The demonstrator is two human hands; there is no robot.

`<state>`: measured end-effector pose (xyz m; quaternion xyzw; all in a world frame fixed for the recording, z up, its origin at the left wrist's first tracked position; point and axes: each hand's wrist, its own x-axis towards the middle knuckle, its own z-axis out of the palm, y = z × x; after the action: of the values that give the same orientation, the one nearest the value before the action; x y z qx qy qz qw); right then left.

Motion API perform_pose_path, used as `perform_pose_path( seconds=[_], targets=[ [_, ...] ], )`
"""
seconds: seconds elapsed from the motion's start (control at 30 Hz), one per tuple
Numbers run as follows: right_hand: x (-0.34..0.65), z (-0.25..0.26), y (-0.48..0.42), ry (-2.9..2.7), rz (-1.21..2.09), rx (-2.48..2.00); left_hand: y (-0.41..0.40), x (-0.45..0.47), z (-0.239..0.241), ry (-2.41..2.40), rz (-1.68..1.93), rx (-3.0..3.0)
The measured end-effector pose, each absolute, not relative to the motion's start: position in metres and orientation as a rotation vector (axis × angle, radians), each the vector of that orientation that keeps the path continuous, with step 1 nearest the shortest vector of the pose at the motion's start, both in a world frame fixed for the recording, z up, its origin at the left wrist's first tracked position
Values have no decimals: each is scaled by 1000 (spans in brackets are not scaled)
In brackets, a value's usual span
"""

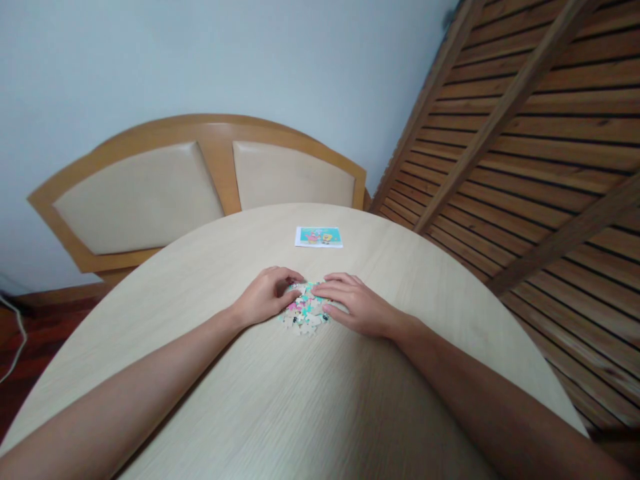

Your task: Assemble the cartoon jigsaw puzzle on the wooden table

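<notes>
A small heap of jigsaw puzzle pieces (305, 319) lies in the middle of the table (280, 400). Some pieces are turquoise or pink, while many show a pale, plain side. My left hand (267, 295) rests against the heap's left side, thumb and fingers apart and curved around its edge. From the right, my right hand (355, 303) reaches over the heap with its fingers stretched and spread, the tips touching the pieces. Neither hand has a piece visibly gripped. Pieces under my fingers are partly hidden.
Beyond the heap lies a printed picture card (320, 237) with cartoon figures on turquoise. A padded wooden headboard or bench back (215, 143) stands behind the table's far edge. Slatted wooden panels (525, 147) rise at the right. A white cable (21, 333) hangs at the far left.
</notes>
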<state>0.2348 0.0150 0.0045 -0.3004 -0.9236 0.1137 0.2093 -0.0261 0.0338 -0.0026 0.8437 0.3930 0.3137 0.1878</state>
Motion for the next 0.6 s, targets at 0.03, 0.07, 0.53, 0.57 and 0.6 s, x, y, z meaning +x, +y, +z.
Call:
perform_pose_path(
  seconds=[0.03, 0.07, 0.53, 0.57, 0.6],
  targets=[
    [235, 5, 15, -2573, 331, -825, 33, -26, -2, 1087, 855, 2420],
    [235, 5, 15, -2573, 341, -817, 33, -26, -1, 1073, 828, 2453],
    [234, 4, 16, -2544, 339, -758, 32, -26, 1, 1048, 830, 2418],
    [234, 4, 16, -2535, 337, -758, 33, -26, 1, 1063, 838, 2415],
    [234, 4, 16, -2523, 336, -759, 34, -26, 1, 1082, 847, 2413]
  ],
)
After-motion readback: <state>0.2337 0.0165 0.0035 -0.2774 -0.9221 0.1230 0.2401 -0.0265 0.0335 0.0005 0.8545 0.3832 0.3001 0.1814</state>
